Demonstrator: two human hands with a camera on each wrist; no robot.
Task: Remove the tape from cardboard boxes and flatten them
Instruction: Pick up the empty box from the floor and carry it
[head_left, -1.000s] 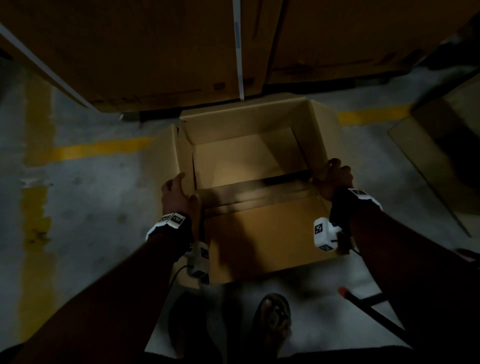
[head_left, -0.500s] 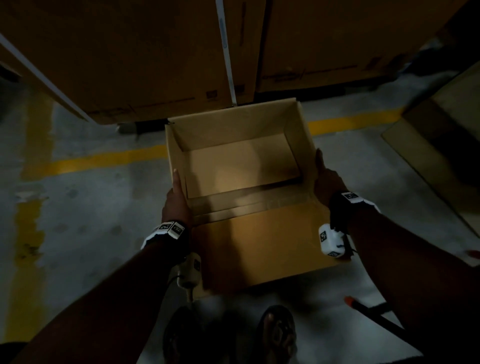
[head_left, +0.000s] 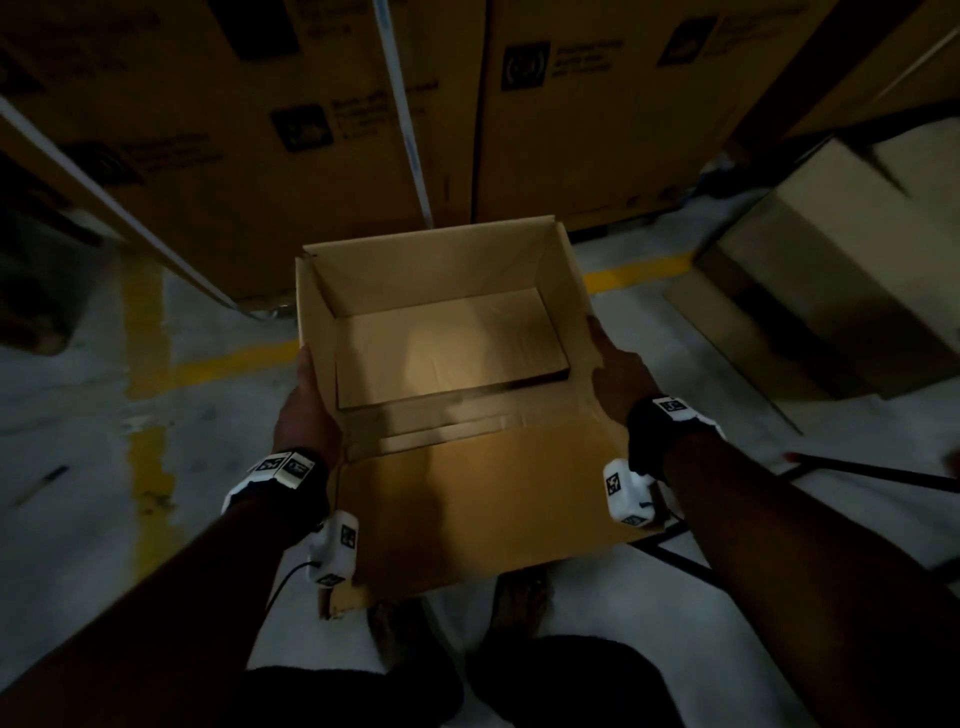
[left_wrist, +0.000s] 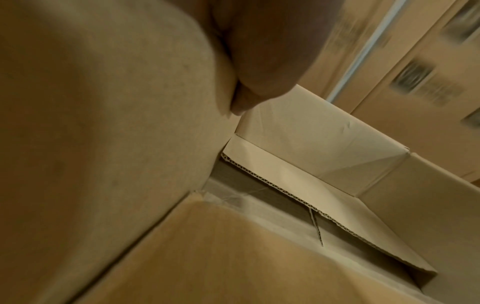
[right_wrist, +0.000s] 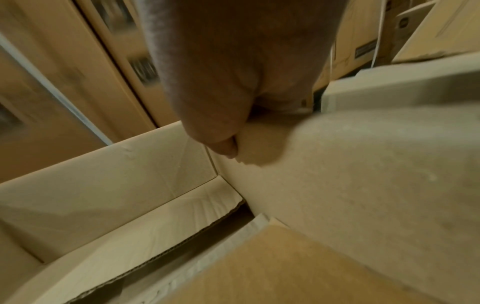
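Observation:
An open brown cardboard box (head_left: 431, 270) is held up between my two hands, over the floor. Its near flap (head_left: 478, 499) hangs out toward me, and a loose bottom flap shows inside. My left hand (head_left: 306, 405) presses flat on the outer left wall, fingers straight along it. My right hand (head_left: 615, 374) presses on the outer right wall in the same way. The left wrist view shows my left hand (left_wrist: 259, 51) against the wall (left_wrist: 103, 123) and a torn strip of clear tape (left_wrist: 228, 199) at the flap's corner. In the right wrist view my right hand (right_wrist: 233, 72) lies on the box side (right_wrist: 363, 185).
Two tall printed cartons (head_left: 260, 130) (head_left: 623, 104) stand close behind the box. Another pale box (head_left: 831, 291) lies at the right. Yellow lines (head_left: 234, 358) mark the grey floor. A thin black rod (head_left: 872, 470) lies at the right, and my feet (head_left: 519, 597) are below the box.
My hands have left the box's rim and side flaps and now press flat on its outer walls. The box has risen and come closer to the tall cartons.

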